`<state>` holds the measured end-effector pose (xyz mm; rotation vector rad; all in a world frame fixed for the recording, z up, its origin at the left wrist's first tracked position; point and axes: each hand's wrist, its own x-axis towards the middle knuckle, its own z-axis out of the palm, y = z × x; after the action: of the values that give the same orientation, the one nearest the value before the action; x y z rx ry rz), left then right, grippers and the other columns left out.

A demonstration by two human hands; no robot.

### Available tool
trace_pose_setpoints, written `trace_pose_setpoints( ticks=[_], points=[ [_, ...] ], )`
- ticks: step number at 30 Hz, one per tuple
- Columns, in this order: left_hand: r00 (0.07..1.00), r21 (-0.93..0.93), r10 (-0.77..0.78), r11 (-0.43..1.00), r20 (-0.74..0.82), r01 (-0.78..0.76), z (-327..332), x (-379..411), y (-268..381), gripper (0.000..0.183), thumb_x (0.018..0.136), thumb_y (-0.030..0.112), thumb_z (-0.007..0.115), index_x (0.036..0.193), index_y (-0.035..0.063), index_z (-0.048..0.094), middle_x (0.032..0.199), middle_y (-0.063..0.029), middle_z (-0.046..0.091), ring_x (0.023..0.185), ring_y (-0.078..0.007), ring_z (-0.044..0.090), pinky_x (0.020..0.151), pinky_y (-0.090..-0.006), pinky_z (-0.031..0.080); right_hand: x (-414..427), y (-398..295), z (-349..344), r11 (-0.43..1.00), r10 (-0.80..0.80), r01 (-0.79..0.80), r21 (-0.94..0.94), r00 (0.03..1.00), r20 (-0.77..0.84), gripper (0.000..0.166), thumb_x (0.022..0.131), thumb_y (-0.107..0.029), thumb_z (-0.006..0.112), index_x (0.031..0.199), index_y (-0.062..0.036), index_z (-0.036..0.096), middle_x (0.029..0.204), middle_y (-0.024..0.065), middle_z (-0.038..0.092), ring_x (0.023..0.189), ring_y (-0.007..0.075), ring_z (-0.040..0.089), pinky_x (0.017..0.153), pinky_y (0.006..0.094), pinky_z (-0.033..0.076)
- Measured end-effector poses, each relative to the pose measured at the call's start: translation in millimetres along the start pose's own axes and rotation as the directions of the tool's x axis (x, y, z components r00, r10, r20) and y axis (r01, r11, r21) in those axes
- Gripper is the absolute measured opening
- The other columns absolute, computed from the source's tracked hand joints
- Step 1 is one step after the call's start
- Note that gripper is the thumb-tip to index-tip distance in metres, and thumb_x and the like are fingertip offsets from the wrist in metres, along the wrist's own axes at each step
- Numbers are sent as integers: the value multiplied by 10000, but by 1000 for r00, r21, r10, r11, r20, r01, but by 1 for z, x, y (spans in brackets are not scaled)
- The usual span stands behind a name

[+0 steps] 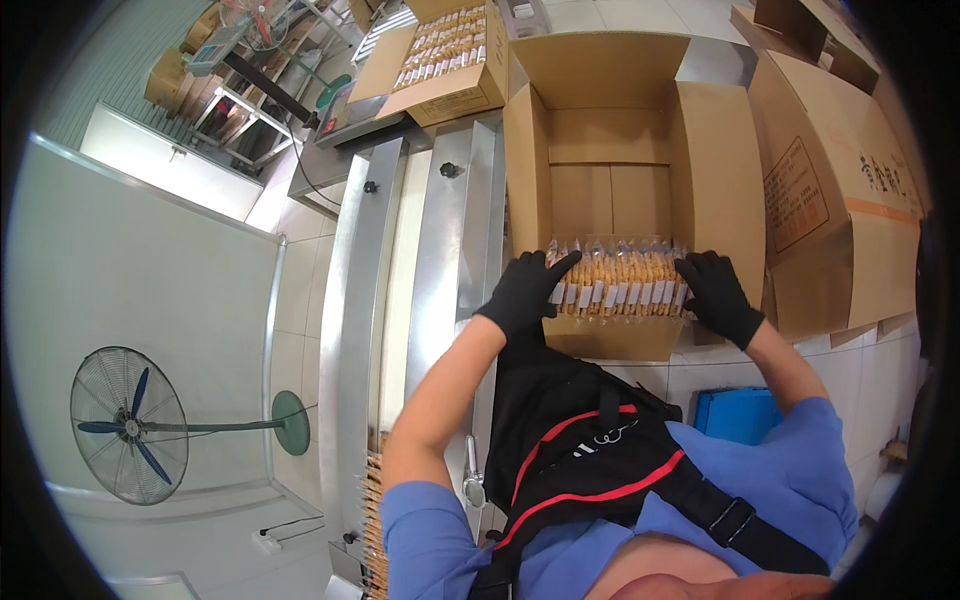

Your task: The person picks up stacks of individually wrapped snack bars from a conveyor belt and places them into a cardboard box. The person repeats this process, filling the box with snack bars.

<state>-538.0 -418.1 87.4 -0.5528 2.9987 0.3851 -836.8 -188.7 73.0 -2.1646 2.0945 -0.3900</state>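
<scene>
A row of clear-wrapped golden snack packets (619, 285), each with a white label, stands on edge at the near end of an open cardboard box (600, 135). My left hand (529, 289), in a black glove, presses against the row's left end with its thumb over the packets. At the right end my right hand (716, 289), gloved in black too, holds the row from the other side. The packets are squeezed between both hands. Brown cardboard shows in the box beyond them. The undersides of the packets are hidden.
Left of the box runs a metal conveyor (394, 285) with more packets (373, 517) at its near end. A filled carton (450, 90) rests on a scale (352, 120). Another cardboard box (817, 195) stands at right. A blue container (735, 412) sits on the floor, and a pedestal fan (131, 427) at far left.
</scene>
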Motion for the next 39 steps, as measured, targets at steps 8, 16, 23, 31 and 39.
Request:
trace_pose_setpoints(
  ticks=[8, 16, 23, 31, 39],
  points=[
    [969, 416, 174, 879, 175, -233, 26, 73, -17, 616, 517, 280, 945, 1035, 115, 653, 877, -84, 712, 924, -298, 686, 855, -412, 473, 75, 30, 17, 945, -169, 253, -206, 920, 354, 401, 662, -225, 874, 938, -44, 646, 869, 177, 701, 923, 371, 680, 924, 448, 474],
    [958, 286, -63, 947, -279, 146, 156, 127, -52, 133, 840, 127, 626, 754, 93, 722, 852, -141, 714, 881, -286, 669, 838, -427, 493, 84, 71, 116, 992, 99, -76, -98, 961, 257, 238, 763, -168, 726, 935, -40, 625, 773, 188, 685, 769, 381, 684, 797, 471, 519],
    [910, 160, -47, 979, -411, 123, 118, 40, 3, 339, 875, 106, 546, 1200, 44, 622, 1273, -193, 597, 1208, -380, 558, 1064, -519, 405, 87, 74, 123, 903, 47, 122, -412, 925, 377, 669, 437, -361, 967, 985, -117, 671, 938, 126, 719, 916, 322, 693, 894, 454, 490],
    [82, -420, -687, 529, -722, 738, 121, -302, 50, 568, 837, 253, 787, 1335, 63, 591, 1329, -176, 582, 1281, -362, 506, 1094, -485, 363, 161, -22, 156, 747, -282, -71, 661, 866, 412, 196, 874, -208, 708, 809, -27, 671, 747, 112, 688, 652, 202, 629, 606, 343, 480],
    [-613, -503, -593, -366, -522, 783, 192, -545, 193, 589, 824, 282, 809, 1330, 81, 584, 1302, -193, 593, 1201, -402, 556, 1030, -501, 441, 228, -183, 127, 723, -237, -11, 691, 935, 263, 276, 957, -222, 665, 780, -13, 636, 604, 46, 563, 536, 109, 516, 518, 320, 408]
  ],
)
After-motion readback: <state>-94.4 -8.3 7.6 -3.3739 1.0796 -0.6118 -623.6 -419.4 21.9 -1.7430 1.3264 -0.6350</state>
